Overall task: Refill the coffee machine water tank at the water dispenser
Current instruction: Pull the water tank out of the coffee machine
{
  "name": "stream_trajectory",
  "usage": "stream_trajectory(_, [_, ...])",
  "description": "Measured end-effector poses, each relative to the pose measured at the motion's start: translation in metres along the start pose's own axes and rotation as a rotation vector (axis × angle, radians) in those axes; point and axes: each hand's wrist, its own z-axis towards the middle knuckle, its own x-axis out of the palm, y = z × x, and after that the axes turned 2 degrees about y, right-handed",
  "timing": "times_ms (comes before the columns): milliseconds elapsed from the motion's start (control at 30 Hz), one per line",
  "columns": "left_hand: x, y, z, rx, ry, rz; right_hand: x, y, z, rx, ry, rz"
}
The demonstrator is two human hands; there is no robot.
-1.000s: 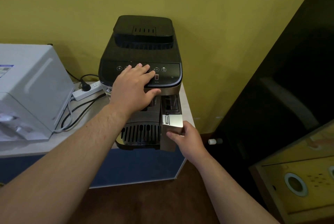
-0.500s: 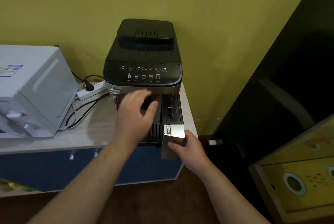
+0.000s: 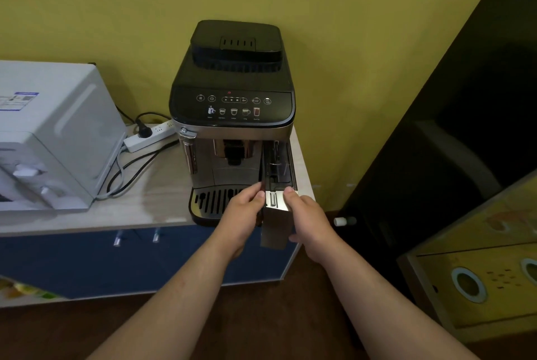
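A black and silver coffee machine (image 3: 232, 103) stands on a light wooden counter (image 3: 145, 202) against the yellow wall. Its water tank (image 3: 276, 220), with a silver front panel, is pulled partway out of the slot on the machine's right front. My left hand (image 3: 242, 214) grips the tank's left edge. My right hand (image 3: 308, 217) grips its right side, thumb on top of the panel. The rear of the tank sits inside the machine.
A white appliance (image 3: 52, 138) stands on the counter at the left, with a power strip (image 3: 148, 134) and cables beside it. Blue cabinet fronts (image 3: 87, 263) lie below. A dark panel (image 3: 465, 141) and a yellow box (image 3: 479, 272) are at the right.
My left hand has left the machine's control panel and come down onto the tank's left edge. The tank has slid a little further out. The view has pulled back.
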Motion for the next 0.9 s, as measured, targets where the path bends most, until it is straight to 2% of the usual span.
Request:
stream_trajectory(233, [0.005, 0.012, -0.024, -0.003, 0.030, -0.012, -0.010, -0.020, -0.025, -0.065, -0.044, -0.056])
stream_trajectory(567, [0.023, 0.016, -0.053, 0.018, 0.033, -0.057, -0.014, -0.030, -0.052, 0.004, -0.011, 0.133])
stream_trajectory(900, [0.032, 0.024, -0.070, 0.031, 0.012, -0.044, -0.024, -0.043, -0.067, -0.004, -0.014, 0.118])
